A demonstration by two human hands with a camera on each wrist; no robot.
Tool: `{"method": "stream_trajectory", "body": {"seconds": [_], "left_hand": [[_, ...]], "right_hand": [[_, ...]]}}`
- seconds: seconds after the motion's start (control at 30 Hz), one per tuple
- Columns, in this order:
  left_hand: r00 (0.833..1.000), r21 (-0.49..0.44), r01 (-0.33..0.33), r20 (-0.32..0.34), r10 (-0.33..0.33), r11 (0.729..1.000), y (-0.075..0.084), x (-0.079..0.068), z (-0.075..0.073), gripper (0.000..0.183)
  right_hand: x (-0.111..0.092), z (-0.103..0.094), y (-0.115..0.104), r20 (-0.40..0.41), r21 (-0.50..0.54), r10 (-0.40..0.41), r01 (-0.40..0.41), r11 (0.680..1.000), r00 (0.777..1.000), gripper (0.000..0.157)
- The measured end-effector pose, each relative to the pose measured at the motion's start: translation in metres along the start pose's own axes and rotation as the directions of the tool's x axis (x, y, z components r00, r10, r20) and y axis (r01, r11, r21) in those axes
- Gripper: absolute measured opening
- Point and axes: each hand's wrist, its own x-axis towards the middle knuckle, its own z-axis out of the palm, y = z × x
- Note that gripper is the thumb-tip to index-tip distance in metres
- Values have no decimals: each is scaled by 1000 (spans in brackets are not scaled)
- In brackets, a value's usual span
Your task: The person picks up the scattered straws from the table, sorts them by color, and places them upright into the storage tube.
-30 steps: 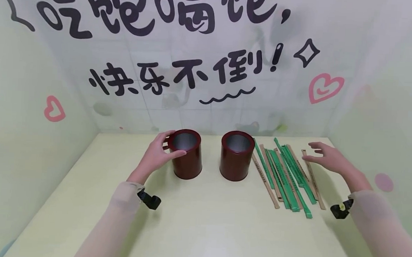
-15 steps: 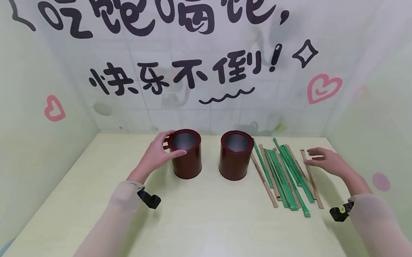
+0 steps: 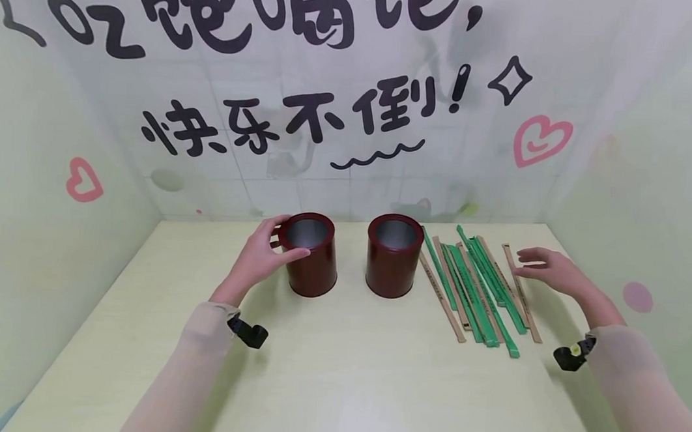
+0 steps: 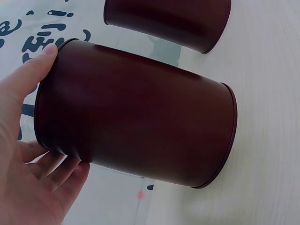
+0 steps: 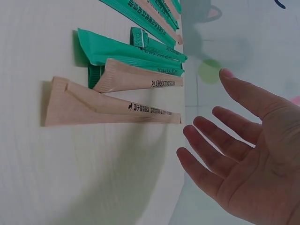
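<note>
Head view: left hand (image 3: 258, 254) grips the upright left can (image 3: 312, 271) at its rim, and an uneven squeeze could tip it! Right hand (image 3: 549, 269) hovers loose-fingered, holding nothing, beside the outermost tan packet (image 3: 522, 297). Overlapping green packets (image 3: 474, 304) might snag. Second can (image 3: 391, 267) stands between left can and packets, lettered wall (image 3: 229, 200) behind.
</note>
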Motion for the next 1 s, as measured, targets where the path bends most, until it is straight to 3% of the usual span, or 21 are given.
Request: {"method": "stream_trajectory", "body": {"seconds": [0.37,0.7,1.0], "left_hand": [[1000,-9,-8,2,8,1000,-1,5,0,83],[1000,-12,1,7,-1,1000,-7,0,1,83],[1000,8,-1,5,1,1000,-5,3,2,84]], "right_hand": [[-4,-5,15,3,92,60,-60,994,998,63],[-10,5,34,115,234,125,-149,961,986,64],[-7,3,41,131,212,161,-186,959,978,59]]}}
